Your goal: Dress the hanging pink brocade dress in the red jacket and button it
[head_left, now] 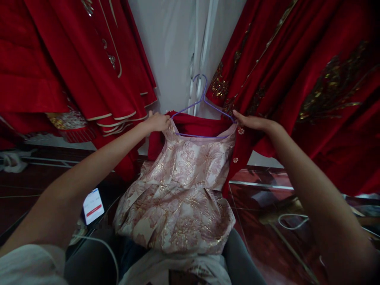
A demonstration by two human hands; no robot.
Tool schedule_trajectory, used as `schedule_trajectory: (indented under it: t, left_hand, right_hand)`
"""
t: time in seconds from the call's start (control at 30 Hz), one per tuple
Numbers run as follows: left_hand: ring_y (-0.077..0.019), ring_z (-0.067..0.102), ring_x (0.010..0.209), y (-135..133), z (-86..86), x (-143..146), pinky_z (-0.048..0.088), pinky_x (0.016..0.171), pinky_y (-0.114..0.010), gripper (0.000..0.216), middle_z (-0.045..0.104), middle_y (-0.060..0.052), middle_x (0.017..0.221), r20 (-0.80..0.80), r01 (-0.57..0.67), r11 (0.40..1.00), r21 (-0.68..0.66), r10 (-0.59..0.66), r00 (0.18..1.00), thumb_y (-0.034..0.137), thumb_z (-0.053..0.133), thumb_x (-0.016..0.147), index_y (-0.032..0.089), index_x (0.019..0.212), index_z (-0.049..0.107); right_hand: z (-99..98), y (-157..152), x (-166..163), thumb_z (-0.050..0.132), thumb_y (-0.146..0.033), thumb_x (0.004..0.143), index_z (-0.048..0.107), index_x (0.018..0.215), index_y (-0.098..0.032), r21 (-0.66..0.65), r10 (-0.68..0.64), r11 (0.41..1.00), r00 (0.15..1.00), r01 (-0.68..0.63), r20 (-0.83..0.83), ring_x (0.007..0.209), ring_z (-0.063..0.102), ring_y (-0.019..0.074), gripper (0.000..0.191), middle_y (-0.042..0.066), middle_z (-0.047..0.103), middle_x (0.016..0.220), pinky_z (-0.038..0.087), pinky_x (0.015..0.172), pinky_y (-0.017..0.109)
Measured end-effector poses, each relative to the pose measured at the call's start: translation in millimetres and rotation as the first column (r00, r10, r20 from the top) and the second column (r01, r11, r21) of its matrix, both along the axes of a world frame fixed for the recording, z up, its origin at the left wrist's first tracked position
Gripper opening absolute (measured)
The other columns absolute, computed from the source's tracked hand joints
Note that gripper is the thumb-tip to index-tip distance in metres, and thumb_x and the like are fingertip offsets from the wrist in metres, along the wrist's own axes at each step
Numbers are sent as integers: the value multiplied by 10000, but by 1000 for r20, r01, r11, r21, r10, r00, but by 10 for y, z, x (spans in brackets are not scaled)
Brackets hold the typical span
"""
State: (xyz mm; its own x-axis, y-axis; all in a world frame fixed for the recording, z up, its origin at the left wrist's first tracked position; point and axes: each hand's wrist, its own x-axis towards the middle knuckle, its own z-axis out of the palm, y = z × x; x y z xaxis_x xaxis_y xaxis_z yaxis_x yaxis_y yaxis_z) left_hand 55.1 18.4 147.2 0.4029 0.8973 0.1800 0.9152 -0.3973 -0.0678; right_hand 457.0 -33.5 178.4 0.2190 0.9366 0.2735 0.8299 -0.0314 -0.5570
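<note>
A pale pink and gold brocade dress [190, 158] lies across my lap, its neckline facing away from me. A purple hanger [204, 99] sits in its shoulders, with the hook pointing up and away. Red fabric [190, 123] with beaded flowers shows behind the neckline and along the right side. My left hand [160, 121] is closed on the dress's left shoulder at the hanger's end. At the other shoulder, my right hand [247, 120] pinches the fabric by the hanger tip, thumb on top and fingers hidden underneath.
Red garments with gold trim [109, 79] hang on the left, and sequinned red garments [297, 79] hang on the right. Between them is a pale wall [172, 47] with white poles. A lit phone [93, 206] lies by my left forearm, near a white cable [107, 247].
</note>
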Motion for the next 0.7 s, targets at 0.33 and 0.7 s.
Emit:
schedule_trajectory:
  t: [0.33,0.7]
  left_hand:
    - [-171,597,763,-7,-198,-243,440,714,-248,494,657,-34,826,391,278,960,31,-268,881,543,284,932,179,986,613]
    - [-272,667,754,-278,-486,-561,455,692,-331,478,692,-147,737,266,-205,974,-93,223,938,408,292,930,152,733,644]
  right_hand:
    - [-432,-342,68,686,-483,767,675,854,-197,254,304,943,866,-214,-398,720,620,161,299,36,696,823,530,723,320]
    - [-1279,-452,185,725,-415,657,617,677,-208,233,78,966,733,112,-675,574,618,213,234,39,626,610,574,550,413]
